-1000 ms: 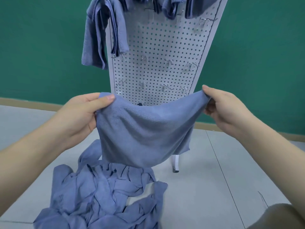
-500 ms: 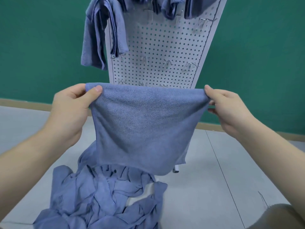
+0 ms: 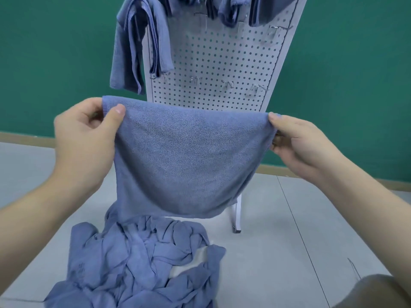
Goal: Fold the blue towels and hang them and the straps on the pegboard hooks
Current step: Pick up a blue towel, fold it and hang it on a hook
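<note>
- Head view, the only view: blue towel (image 3: 184, 165) held up in the air in front of the pegboard (image 3: 222, 61), folded over, fold along the top edge, bottom edge sagging in a curve above the pile.
- Left hand (image 3: 84, 147) pinching the top left corner, thumb on the near face, fingers behind the cloth and hidden.
- Right hand (image 3: 300, 145) pinching the top right corner, thumb on top, fingers curled under; fingertips mostly hidden behind the towel edge.
- Neither grip released; each clenched on its towel corner.
- Both forearms cut off by the frame edges.
- Pile of blue cloth (image 3: 142, 263) crumpled on the grey floor (image 3: 289, 241) below the held towel; towels or straps, cannot tell apart; lower edge of the pile cut off by the frame; pale patch showing through a gap on its right side.
- Pegboard white, perforated, upright on a foot (image 3: 236, 216); lower part hidden behind the held towel, top cut off.
- Hung towels (image 3: 138, 45) draped at the upper left of the board, more blue cloth (image 3: 231, 10) along the top edge, cut off above.
- Small metal hooks (image 3: 256, 88) bare in the middle row; shapes blurred.
- Green wall (image 3: 55, 63) behind.
- Brownish rounded shape (image 3: 373, 292) in the lower right corner, cut off; cannot tell what.
</note>
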Tool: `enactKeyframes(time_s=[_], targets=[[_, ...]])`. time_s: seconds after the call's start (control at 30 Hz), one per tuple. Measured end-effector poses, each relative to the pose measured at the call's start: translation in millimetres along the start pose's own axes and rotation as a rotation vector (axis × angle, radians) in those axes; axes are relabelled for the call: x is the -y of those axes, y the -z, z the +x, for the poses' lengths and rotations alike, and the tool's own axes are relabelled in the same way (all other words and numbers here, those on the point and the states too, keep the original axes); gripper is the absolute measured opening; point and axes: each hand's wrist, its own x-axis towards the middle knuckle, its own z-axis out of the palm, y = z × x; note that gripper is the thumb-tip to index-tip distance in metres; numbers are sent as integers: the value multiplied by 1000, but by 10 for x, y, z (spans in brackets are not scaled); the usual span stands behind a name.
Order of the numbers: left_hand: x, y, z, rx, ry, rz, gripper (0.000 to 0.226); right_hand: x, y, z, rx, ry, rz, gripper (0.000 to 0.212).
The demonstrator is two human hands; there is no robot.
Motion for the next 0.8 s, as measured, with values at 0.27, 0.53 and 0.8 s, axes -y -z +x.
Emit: enactKeyframes(time_s=[0.27,0.53,0.8], targets=[[55,66,52,1,-7,85,27,-11,-9,-36,61,36,-98,21],[352,60,55,177,353,238,9,-160,-43,-11,-77,-129,-163,11],[500,-62,-168,316,532,502,32,-607,-416,-140,28,-500,-173,19]])
